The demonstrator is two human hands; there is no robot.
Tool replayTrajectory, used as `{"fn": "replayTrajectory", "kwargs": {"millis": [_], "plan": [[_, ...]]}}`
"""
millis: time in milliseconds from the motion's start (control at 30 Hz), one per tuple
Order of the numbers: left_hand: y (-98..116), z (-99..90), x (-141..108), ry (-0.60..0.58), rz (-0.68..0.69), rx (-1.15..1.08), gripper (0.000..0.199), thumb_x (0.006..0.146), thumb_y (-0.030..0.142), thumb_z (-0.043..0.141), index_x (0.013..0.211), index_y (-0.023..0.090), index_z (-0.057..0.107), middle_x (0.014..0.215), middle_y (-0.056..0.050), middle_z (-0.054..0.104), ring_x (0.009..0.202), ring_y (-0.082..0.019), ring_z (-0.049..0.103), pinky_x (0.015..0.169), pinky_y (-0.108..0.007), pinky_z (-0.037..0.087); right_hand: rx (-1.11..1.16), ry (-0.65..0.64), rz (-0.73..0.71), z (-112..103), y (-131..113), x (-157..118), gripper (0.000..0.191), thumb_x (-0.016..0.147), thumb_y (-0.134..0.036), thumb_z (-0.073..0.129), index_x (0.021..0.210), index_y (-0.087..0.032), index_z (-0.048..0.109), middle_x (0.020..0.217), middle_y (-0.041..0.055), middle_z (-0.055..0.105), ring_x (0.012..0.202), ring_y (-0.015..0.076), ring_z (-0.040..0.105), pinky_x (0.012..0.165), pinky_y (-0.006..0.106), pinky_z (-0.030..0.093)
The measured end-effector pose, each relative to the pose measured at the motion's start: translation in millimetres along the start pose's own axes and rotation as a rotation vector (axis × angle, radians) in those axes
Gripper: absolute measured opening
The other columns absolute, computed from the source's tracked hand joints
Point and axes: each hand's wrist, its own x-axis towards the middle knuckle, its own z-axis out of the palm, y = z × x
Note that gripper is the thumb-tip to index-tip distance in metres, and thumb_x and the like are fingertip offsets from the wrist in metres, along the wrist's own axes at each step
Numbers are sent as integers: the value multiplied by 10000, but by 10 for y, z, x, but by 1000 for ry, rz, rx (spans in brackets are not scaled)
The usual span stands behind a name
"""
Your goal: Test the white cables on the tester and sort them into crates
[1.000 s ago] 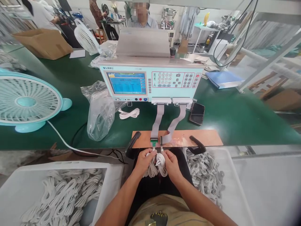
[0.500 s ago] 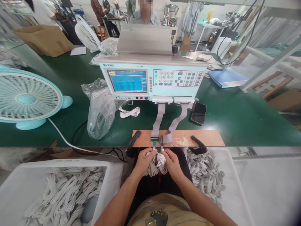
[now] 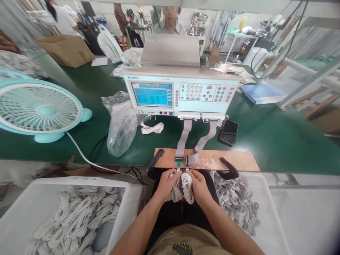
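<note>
My left hand [image 3: 168, 181] is closed on one end of a bundled white cable [image 3: 176, 193], right below a small green board [image 3: 179, 164]. Beside it, my right hand [image 3: 197, 182] pinches the other connector end, with a white coil [image 3: 187, 187] hanging between the hands. Both ends meet the sockets at the edge of a copper-coloured board [image 3: 236, 160]. Two grey ribbon cables [image 3: 183, 139] run from there up to a tester [image 3: 180, 94] with a lit blue screen. Whether the two coils are one cable I cannot tell.
Bins of bundled cables stand at left [image 3: 127, 198] and right [image 3: 268, 198]. Black clamps [image 3: 155, 163] hold the board. On the green table [image 3: 265, 141] are a fan [image 3: 46, 110], plastic bag [image 3: 120, 131], loose white cable [image 3: 152, 128], phone [image 3: 228, 132] and blue folder [image 3: 262, 92]. A person sits opposite.
The whole view has shifted, so things appear farther right and slightly lower. The coil by my right hand hangs longer and lower. Both hands keep their hold at the board edge.
</note>
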Motion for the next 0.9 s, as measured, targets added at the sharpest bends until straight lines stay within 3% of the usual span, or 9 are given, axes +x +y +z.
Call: {"fn": "replayTrajectory", "kwargs": {"millis": [267, 467, 733, 900], "plan": [[-11, 42, 2, -6, 80, -30, 401, 732, 510, 555, 634, 123, 586, 547, 9, 479, 513, -95, 419, 514, -211, 336, -69, -108, 57, -68, -45, 62, 361, 684, -480, 668, 801, -138, 684, 621, 37, 614, 567, 162, 524, 555, 261, 405], [-12, 63, 5, -3, 0, -102, 473, 671, 598, 570, 606, 130, 574, 473, 13, 457, 414, -96, 417, 434, -223, 332, -60, -158, 49, -73, -45, 84, 347, 679, -495, 666, 774, -162, 696, 592, 33, 625, 524, 173, 535, 536, 269, 400], [-20, 70, 22, 2, -16, -144, 493, 655, 615, 577, 591, 126, 570, 458, 11, 461, 396, -90, 414, 404, -218, 336, 5, -122, 77, -91, 13, 103, 335, 677, -462, 682, 798, -150, 691, 655, 59, 645, 588, 200, 573, 530, 282, 420], [-23, 86, 39, 15, -25, -162, 469, 650, 591, 597, 576, 130, 550, 455, 18, 452, 393, -89, 404, 401, -220, 331, 1, -109, 44, -82, 20, 99, 315, 696, -444, 673, 814, -152, 682, 659, 41, 637, 558, 167, 540, 566, 284, 428]]}}
